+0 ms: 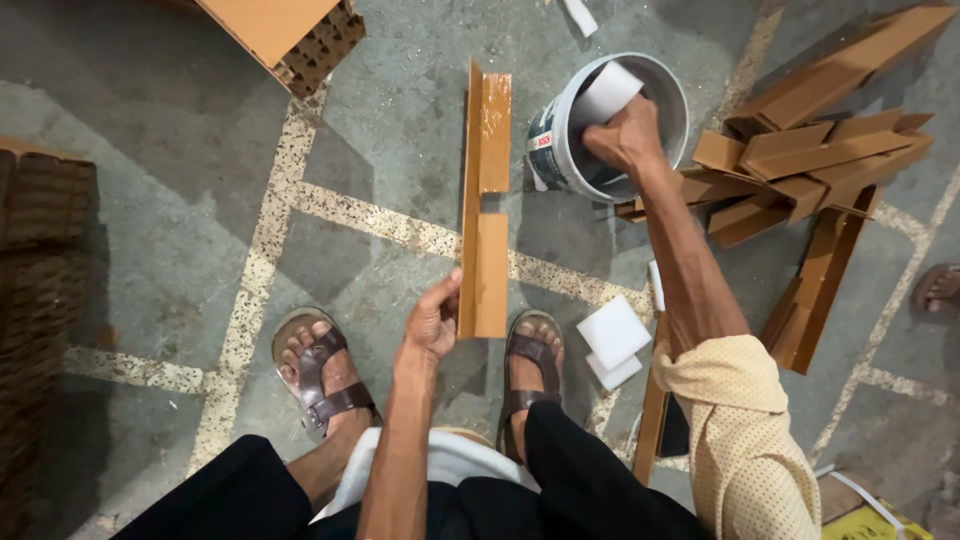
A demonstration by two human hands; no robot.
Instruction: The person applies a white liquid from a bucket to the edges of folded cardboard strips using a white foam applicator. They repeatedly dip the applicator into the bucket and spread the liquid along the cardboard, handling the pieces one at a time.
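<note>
1. Grey concrete floor (pixel 180 180) with pale inlaid strips carries all items; the person sits with sandalled feet apart.
2. Left hand (pixel 433 320) holds a brown angle strip (pixel 484 200) upright by its lower edge, fingers clamped on it, keeping its glossy face exposed.
3. Right hand (pixel 625 135) reaches into the white bucket (pixel 560 150), fingers closed on a white sponge block (pixel 603 95).
4. More strips (pixel 810 160) lie piled at right, within reach.
</note>
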